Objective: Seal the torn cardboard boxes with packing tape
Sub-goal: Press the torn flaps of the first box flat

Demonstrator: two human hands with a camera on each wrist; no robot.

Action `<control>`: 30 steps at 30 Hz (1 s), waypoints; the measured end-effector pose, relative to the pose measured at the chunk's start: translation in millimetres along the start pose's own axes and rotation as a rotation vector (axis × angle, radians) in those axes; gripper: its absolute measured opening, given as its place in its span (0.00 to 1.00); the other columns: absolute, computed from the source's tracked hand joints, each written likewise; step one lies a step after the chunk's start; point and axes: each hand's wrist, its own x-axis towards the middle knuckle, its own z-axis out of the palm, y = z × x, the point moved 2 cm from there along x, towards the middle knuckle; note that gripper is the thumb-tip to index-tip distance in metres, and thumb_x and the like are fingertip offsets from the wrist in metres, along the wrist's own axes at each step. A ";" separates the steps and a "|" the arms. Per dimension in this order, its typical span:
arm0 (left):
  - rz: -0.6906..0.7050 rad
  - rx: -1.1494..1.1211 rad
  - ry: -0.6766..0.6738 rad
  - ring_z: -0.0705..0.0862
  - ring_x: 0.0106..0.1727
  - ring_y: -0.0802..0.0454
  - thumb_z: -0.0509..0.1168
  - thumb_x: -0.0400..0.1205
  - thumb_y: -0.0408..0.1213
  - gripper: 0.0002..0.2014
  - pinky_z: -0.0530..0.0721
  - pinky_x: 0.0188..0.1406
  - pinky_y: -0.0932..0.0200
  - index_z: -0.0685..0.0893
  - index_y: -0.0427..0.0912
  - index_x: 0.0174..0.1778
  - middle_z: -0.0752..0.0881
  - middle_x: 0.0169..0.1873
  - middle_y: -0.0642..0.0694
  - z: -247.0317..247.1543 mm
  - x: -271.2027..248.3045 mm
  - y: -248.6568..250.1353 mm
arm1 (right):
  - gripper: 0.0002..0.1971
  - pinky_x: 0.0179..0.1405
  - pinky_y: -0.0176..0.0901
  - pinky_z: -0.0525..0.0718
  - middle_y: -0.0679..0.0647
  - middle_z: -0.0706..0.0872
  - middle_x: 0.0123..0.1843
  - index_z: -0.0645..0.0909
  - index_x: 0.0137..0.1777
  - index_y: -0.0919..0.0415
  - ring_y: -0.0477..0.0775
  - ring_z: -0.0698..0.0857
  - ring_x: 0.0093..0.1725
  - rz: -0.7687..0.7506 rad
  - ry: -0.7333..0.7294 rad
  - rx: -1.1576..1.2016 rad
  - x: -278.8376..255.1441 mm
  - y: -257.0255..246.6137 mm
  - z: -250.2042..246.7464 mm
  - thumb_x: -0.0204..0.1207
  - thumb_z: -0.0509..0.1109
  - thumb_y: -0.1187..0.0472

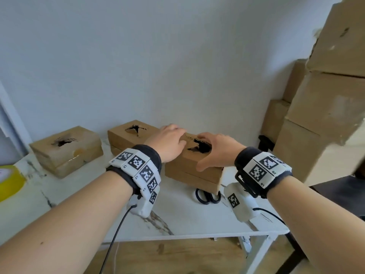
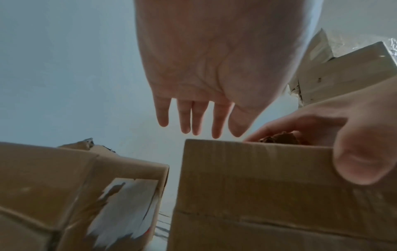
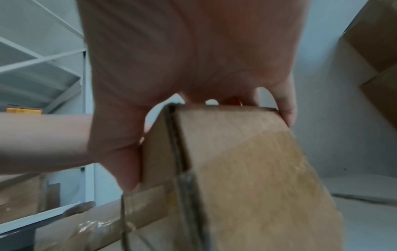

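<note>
The torn brown cardboard box [image 1: 194,165] under the hands sits toward the right end of the white marble-patterned table [image 1: 177,220], its long axis running from the near right edge back toward the wall, one short end facing the near edge. A ragged dark hole [image 1: 199,146] gapes in its top face. The right hand [image 1: 217,150] grips this box: the fingers curl over the top beside the hole while the thumb presses down the near side face, which the right wrist view confirms. The left hand [image 1: 169,142] hovers flat above the box's left part, fingers straight and together, holding nothing; in the left wrist view its fingertips [image 2: 185,129] hang clear above the top edge.

Just behind and left, touching or nearly so, stands a second torn brown cardboard box [image 1: 128,135] against the wall, a star-shaped tear in its top; its side carries a half-peeled white label [image 2: 124,208] with no readable writing. A third torn brown box [image 1: 67,150] lies well apart toward the table's left end, glossy tape on its front. Black-handled scissors [image 1: 207,196] lie at the near foot of the held box. A yellow roll [image 1: 8,180] sits at the left edge. Both wrists wear black bands with white square-coded tags, lettered L and R. Large cardboard cartons [image 1: 325,95] are stacked beyond the right end.
</note>
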 end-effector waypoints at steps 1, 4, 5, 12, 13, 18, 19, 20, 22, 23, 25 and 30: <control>-0.003 0.003 -0.001 0.63 0.78 0.49 0.50 0.87 0.42 0.22 0.65 0.76 0.50 0.65 0.47 0.79 0.64 0.79 0.47 0.3 -4.8 -1.1 | 0.47 0.54 0.45 0.83 0.49 0.78 0.63 0.63 0.76 0.41 0.52 0.78 0.58 -0.025 -0.026 0.004 -5.3 -3.6 2.4 0.55 0.78 0.44; -0.017 -0.003 -0.009 0.65 0.77 0.49 0.50 0.88 0.42 0.21 0.67 0.74 0.51 0.67 0.49 0.79 0.65 0.79 0.48 3.3 -18.1 -7.2 | 0.46 0.56 0.43 0.80 0.48 0.77 0.67 0.62 0.77 0.43 0.50 0.77 0.58 -0.106 -0.095 0.007 -18.3 -20.2 12.2 0.59 0.79 0.47; -0.021 -0.007 -0.012 0.66 0.77 0.49 0.50 0.88 0.42 0.21 0.68 0.74 0.52 0.67 0.49 0.78 0.66 0.78 0.47 4.0 -22.9 -10.4 | 0.45 0.57 0.43 0.80 0.47 0.77 0.67 0.62 0.77 0.43 0.50 0.77 0.59 -0.128 -0.114 0.009 -20.3 -26.3 16.7 0.60 0.79 0.47; -0.130 -0.051 -0.053 0.72 0.72 0.47 0.52 0.87 0.39 0.19 0.73 0.69 0.51 0.73 0.47 0.74 0.69 0.75 0.46 6.7 -52.7 -49.5 | 0.44 0.56 0.44 0.80 0.47 0.79 0.65 0.64 0.77 0.44 0.50 0.79 0.58 -0.214 -0.167 0.044 -9.4 -67.7 48.5 0.60 0.80 0.48; -0.146 -0.050 -0.063 0.72 0.71 0.47 0.52 0.86 0.39 0.19 0.73 0.68 0.50 0.73 0.47 0.74 0.70 0.75 0.46 7.5 -55.5 -55.3 | 0.44 0.57 0.44 0.80 0.47 0.79 0.64 0.64 0.76 0.43 0.50 0.79 0.58 -0.224 -0.169 0.046 -7.1 -72.6 51.6 0.60 0.80 0.48; -0.158 -0.080 -0.013 0.77 0.62 0.47 0.52 0.86 0.38 0.16 0.77 0.62 0.48 0.81 0.46 0.65 0.80 0.63 0.45 12.1 -59.6 -75.7 | 0.42 0.65 0.47 0.78 0.46 0.78 0.65 0.66 0.76 0.44 0.50 0.78 0.62 -0.256 -0.206 0.068 8.1 -86.1 54.9 0.61 0.80 0.45; -0.160 -0.091 0.005 0.77 0.63 0.47 0.52 0.85 0.38 0.16 0.77 0.62 0.47 0.81 0.47 0.65 0.81 0.62 0.45 13.3 -59.0 -78.8 | 0.40 0.67 0.47 0.76 0.45 0.78 0.65 0.68 0.75 0.43 0.49 0.77 0.63 -0.251 -0.228 0.090 11.6 -85.8 54.1 0.62 0.80 0.43; -0.162 -0.102 0.022 0.77 0.64 0.47 0.53 0.85 0.38 0.16 0.77 0.62 0.46 0.81 0.48 0.65 0.81 0.62 0.46 14.4 -57.9 -81.5 | 0.38 0.68 0.47 0.76 0.44 0.78 0.65 0.70 0.73 0.41 0.48 0.77 0.63 -0.240 -0.238 0.123 15.5 -84.5 53.2 0.62 0.79 0.42; -0.166 -0.118 0.056 0.75 0.67 0.46 0.53 0.85 0.39 0.16 0.76 0.64 0.47 0.81 0.49 0.65 0.81 0.63 0.46 17.1 -56.1 -85.6 | 0.28 0.65 0.41 0.73 0.44 0.79 0.63 0.76 0.67 0.41 0.45 0.77 0.62 -0.216 -0.208 0.234 21.7 -81.8 50.6 0.67 0.76 0.41; -0.167 -0.120 0.073 0.74 0.68 0.46 0.53 0.85 0.39 0.17 0.75 0.65 0.47 0.81 0.49 0.67 0.81 0.64 0.47 18.4 -55.7 -87.1 | 0.23 0.62 0.37 0.72 0.44 0.80 0.63 0.79 0.65 0.43 0.43 0.77 0.62 -0.203 -0.168 0.303 24.2 -79.7 49.1 0.70 0.74 0.43; -0.164 -0.123 0.113 0.73 0.69 0.47 0.53 0.86 0.38 0.17 0.74 0.66 0.50 0.80 0.49 0.68 0.81 0.65 0.48 20.0 -54.7 -89.4 | 0.16 0.51 0.31 0.74 0.43 0.84 0.57 0.83 0.62 0.49 0.42 0.80 0.56 -0.159 -0.056 0.415 29.2 -74.2 45.5 0.75 0.70 0.47; -0.156 -0.142 0.210 0.75 0.65 0.50 0.55 0.86 0.38 0.16 0.74 0.60 0.55 0.84 0.50 0.63 0.84 0.61 0.51 21.8 -51.9 -93.5 | 0.07 0.49 0.34 0.75 0.44 0.87 0.44 0.90 0.49 0.54 0.43 0.81 0.47 -0.090 0.036 0.547 36.8 -59.6 41.4 0.76 0.71 0.55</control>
